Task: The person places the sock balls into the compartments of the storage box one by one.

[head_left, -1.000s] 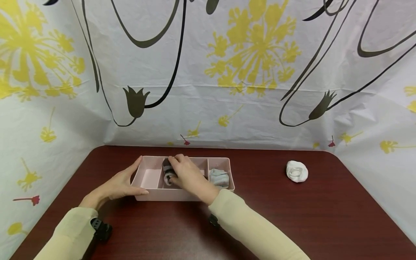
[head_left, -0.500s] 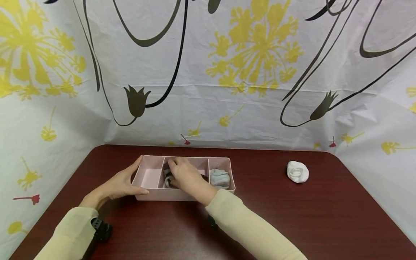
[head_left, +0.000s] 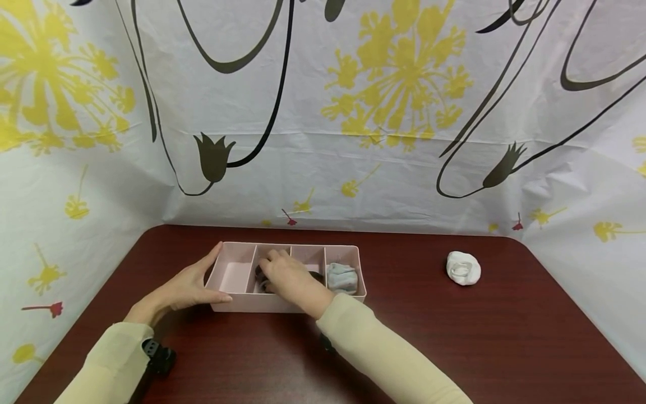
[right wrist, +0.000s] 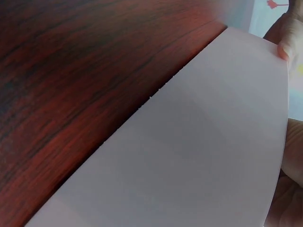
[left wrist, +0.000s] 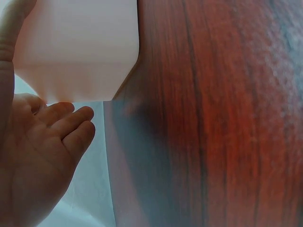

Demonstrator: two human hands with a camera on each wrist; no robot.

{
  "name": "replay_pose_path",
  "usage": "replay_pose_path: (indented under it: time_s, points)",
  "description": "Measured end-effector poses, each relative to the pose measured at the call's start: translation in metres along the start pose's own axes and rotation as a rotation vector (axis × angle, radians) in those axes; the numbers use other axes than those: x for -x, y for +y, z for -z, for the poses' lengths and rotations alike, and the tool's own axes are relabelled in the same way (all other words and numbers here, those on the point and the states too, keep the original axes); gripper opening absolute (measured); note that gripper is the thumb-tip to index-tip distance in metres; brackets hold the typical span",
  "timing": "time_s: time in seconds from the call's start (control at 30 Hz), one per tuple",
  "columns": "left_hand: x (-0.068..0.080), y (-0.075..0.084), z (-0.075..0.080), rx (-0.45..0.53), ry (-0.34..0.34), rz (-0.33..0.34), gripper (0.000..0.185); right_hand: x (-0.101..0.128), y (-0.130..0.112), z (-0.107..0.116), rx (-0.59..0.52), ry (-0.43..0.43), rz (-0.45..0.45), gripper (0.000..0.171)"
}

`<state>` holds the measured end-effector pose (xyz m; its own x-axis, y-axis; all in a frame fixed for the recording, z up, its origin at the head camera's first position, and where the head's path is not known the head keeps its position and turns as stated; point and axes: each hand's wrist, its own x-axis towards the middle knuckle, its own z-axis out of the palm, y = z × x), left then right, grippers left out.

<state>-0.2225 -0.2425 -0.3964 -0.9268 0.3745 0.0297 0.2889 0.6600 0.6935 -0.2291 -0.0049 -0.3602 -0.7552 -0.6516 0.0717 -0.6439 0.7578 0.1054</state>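
A pink tray (head_left: 237, 306) with several compartments sits on the dark red table (head_left: 404, 336). My left hand (head_left: 201, 278) rests on its left end, fingers straight along the side wall and thumb on the front corner; the left wrist view shows the same hand (left wrist: 42, 151) beside the tray (left wrist: 75, 47). My right hand (head_left: 284, 276) reaches into the second compartment with its fingers curled over a dark grey sock (head_left: 260, 276), most of which it hides. A light blue-grey sock (head_left: 342, 278) lies in the rightmost compartment.
A rolled white sock (head_left: 462, 267) lies on the table to the right, away from the tray. A floral curtain (head_left: 323, 112) closes off the back and both sides. The right wrist view shows only the tray's front wall (right wrist: 189, 156) and table (right wrist: 71, 71).
My right hand has sunk lower into the second compartment, pushing the dark sock down with it. The left hand and tray have stayed put.
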Motion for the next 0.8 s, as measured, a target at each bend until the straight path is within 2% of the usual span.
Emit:
replay_pose_path:
  time_s: [0.1,0.3,0.37,0.63,0.8]
  points:
    - [0.000,0.000,-0.001,0.011,-0.001,-0.003,0.119,0.001,0.002,-0.001,-0.005,0.008,0.011,0.039]
    - [-0.001,0.000,-0.003,0.019,-0.004,0.005,0.119,0.004,0.008,-0.004,-0.042,0.081,0.064,0.041]
    - [-0.001,0.000,-0.004,0.018,-0.006,0.006,0.118,0.007,0.011,-0.004,-0.084,0.094,0.079,0.046]
    - [0.000,0.001,-0.003,0.009,-0.005,-0.003,0.118,0.028,0.029,0.001,-0.372,0.183,0.108,0.058]
    - [0.002,0.001,-0.002,-0.004,-0.002,-0.004,0.118,0.046,0.042,0.004,-0.450,0.243,0.122,0.060]
